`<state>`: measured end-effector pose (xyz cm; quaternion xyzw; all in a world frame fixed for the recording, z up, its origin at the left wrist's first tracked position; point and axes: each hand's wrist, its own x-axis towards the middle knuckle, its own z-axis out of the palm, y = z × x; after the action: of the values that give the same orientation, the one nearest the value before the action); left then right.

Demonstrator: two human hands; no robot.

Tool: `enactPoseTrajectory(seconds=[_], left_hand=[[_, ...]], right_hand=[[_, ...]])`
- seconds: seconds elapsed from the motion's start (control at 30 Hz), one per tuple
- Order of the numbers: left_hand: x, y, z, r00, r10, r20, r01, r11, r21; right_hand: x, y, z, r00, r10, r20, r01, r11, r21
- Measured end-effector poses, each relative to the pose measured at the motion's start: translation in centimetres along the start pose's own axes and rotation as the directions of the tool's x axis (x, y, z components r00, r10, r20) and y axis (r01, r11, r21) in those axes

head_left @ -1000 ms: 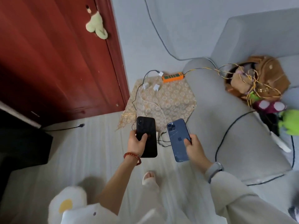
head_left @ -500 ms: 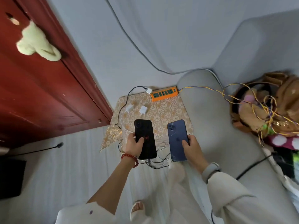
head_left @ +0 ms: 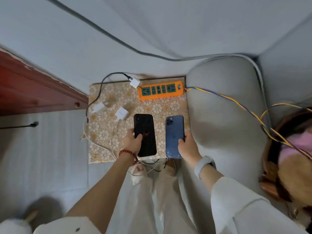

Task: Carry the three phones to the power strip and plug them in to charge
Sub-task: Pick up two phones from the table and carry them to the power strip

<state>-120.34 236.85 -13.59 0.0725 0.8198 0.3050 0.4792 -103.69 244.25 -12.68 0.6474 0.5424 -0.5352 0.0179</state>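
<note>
Now, change: we see the view closer in than half a second ago — the floral cloth [head_left: 104,132] fills the middle of the frame, and the red door [head_left: 33,92] has slid to the left edge.
Left hand: our left hand [head_left: 133,143] grips the black phone [head_left: 145,135] low on its left side, thumb curled over its back; as before, it sits just left of centre.
Right hand: our right hand [head_left: 187,146] holds the blue phone [head_left: 174,135] by its right edge, fingers wrapped round it.
Phones: side by side, apart, backs up, both over the cloth — we see only these two.
Power strip: the orange power strip [head_left: 160,92] lies at the cloth's upper right edge, well above both phones.
Chargers: three white chargers [head_left: 121,113] rest on the cloth's upper left, their cables trailing off its left and lower edges.
Edges: the grey sofa arm [head_left: 224,115] borders the cloth on the right; the wall [head_left: 152,22] closes it at the top.
Open room: bare cloth shows between the phones and the strip.
</note>
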Motion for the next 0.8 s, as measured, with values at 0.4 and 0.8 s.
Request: enactPoseTrajectory(seconds=[0.4, 0.8], left_hand=[[5.6, -1.3, 3.2, 0.992, 0.064, -0.110, -0.037, 0.973, 0.228], [4.6, -1.4, 4.0, 0.995, 0.082, -0.063, -0.040, 0.869, 0.493]], right_hand=[[7.0, 0.8, 2.6, 0.999, -0.038, 0.008, 0.039, 0.995, -0.087], [6.1, -0.3, 2.8, 0.991, -0.086, -0.098, 0.018, 0.833, -0.552]])
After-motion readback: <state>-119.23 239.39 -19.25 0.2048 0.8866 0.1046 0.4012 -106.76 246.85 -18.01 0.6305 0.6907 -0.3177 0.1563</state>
